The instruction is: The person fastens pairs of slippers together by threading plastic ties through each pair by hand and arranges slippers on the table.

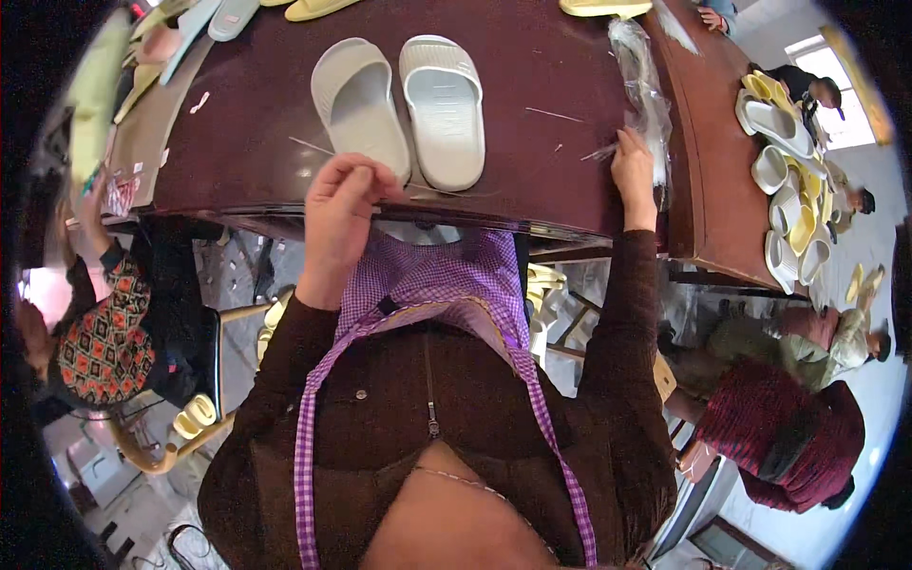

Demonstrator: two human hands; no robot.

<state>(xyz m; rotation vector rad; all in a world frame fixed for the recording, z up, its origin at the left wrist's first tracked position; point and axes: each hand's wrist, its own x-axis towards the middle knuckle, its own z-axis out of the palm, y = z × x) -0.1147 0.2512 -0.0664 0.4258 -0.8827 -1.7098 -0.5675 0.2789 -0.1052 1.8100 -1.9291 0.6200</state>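
Note:
A pair of pale grey slide sandals, the left slide [353, 95] and the right slide [445, 114], lies side by side on the dark red table, toes away from me. My left hand [344, 204] is closed in a pinch just over the left slide's heel. A thin pale strip [309, 145] pokes out past its fingers, and a fine line shows on the other side too. Farther right, my right hand [635, 176] is closed at the tips of several thin clear strips [598, 153], beside a clear plastic bag [646, 85].
One loose strip [554, 114] lies on the table [541, 157]. Yellow slides stand along its far edge; more slides fill the left side [228, 17]. At right, a brown table [727, 190] bears a pile of grey and yellow slides [784, 128]. Other people work on both sides.

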